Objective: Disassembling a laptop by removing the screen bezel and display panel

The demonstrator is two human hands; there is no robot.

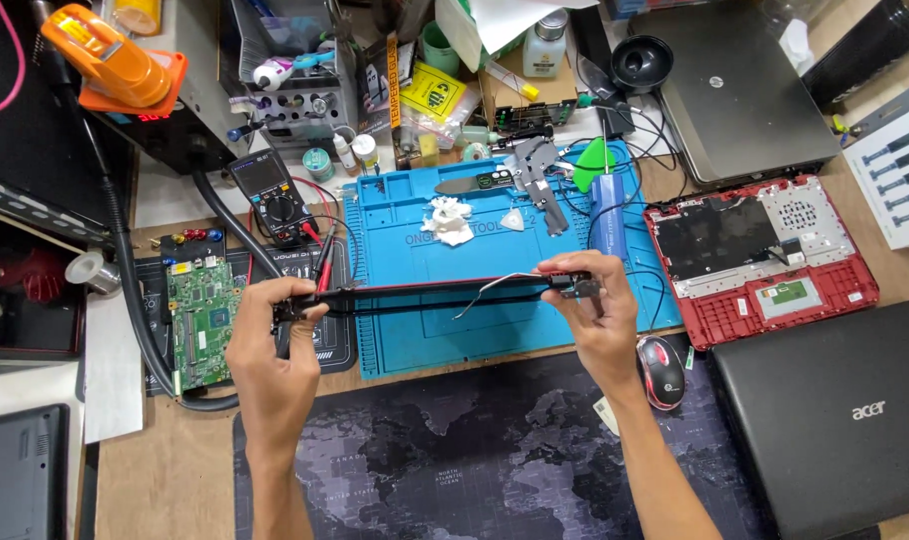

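A long, thin black laptop frame strip (435, 295) with a red edge and a loose grey wire is held level above the blue work mat (395, 210). My left hand (270, 355) grips its left end. My right hand (595, 310) pinches its right end, where a small hinge piece sits. Both hands hover over the mat's near edge.
A green circuit board (203, 320) and a multimeter (270, 195) lie to the left. A red opened laptop base (760, 260), a mouse (661, 370), a closed black laptop (835, 420) and a grey laptop (740, 90) are on the right. A dark map desk mat (455, 460) lies in front.
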